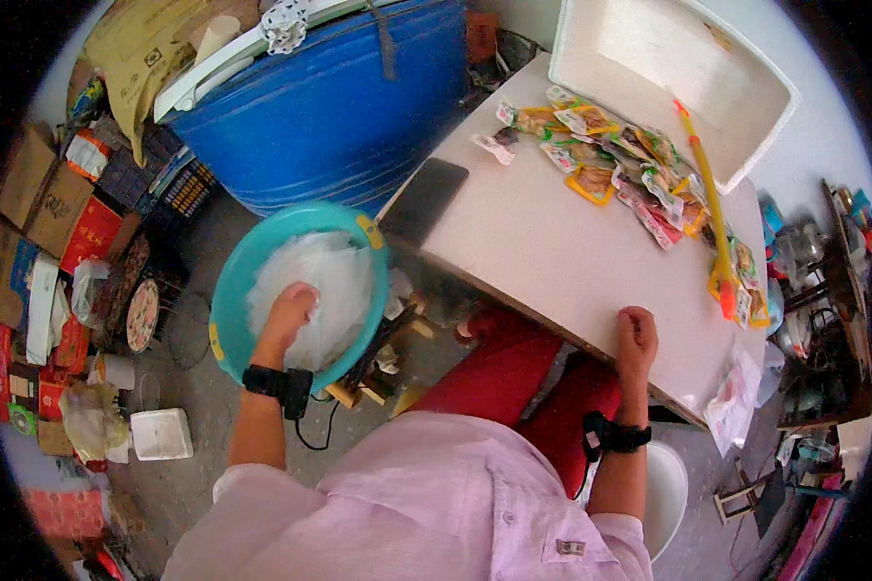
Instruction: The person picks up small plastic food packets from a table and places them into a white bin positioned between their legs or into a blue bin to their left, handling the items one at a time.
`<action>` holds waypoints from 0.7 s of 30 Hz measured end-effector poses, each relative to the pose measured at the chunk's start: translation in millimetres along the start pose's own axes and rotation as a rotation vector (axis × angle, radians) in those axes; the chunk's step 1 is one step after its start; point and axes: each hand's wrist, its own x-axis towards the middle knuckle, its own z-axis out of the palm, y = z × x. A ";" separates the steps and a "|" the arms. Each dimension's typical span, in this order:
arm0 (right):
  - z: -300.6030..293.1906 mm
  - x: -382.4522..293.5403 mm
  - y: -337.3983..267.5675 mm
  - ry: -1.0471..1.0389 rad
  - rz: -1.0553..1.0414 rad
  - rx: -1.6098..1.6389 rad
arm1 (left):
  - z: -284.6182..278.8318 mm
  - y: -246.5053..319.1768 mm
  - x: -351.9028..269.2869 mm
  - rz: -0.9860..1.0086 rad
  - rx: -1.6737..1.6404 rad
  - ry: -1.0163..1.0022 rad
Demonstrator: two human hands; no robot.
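Note:
My left hand (291,312) is over a turquoise plastic basin (227,298), at the clear plastic bags or film (341,269) heaped inside it. Its fingers are bent, and whether they grip the plastic cannot be made out. My right hand (637,335) rests curled at the near edge of a white table (530,240), with nothing visible in it. Small sealed food packets (588,181) are spread over the table's far side. A yellow stick with orange ends (708,196) leans from a white foam box (777,109) across some packets.
A dark flat phone-like object (439,194) sits at the table's left corner. Behind the basin stands a large blue tub (320,116). A plastic bag (734,399) hangs over the right table edge. Cardboard boxes (58,196) and a small white foam box (161,434) are at left.

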 end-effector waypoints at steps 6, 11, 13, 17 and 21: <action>3.2 -1.5 -11.1 -0.009 0.071 0.056 | 28.7 97.5 -12.5 0.195 -0.234 0.021; 8.0 4.9 -2.6 -0.019 0.124 0.214 | 85.1 151.0 -0.9 0.418 -0.131 -0.155; 15.7 8.3 -6.4 -0.035 0.027 0.148 | 118.7 164.5 9.9 0.508 -0.040 -0.182; 26.4 9.8 -9.9 -0.144 0.167 0.325 | 191.5 189.8 -0.5 0.735 0.016 -0.435; 27.6 15.5 -34.0 -0.169 0.298 0.480 | 224.1 216.5 -25.2 0.416 -0.580 -0.896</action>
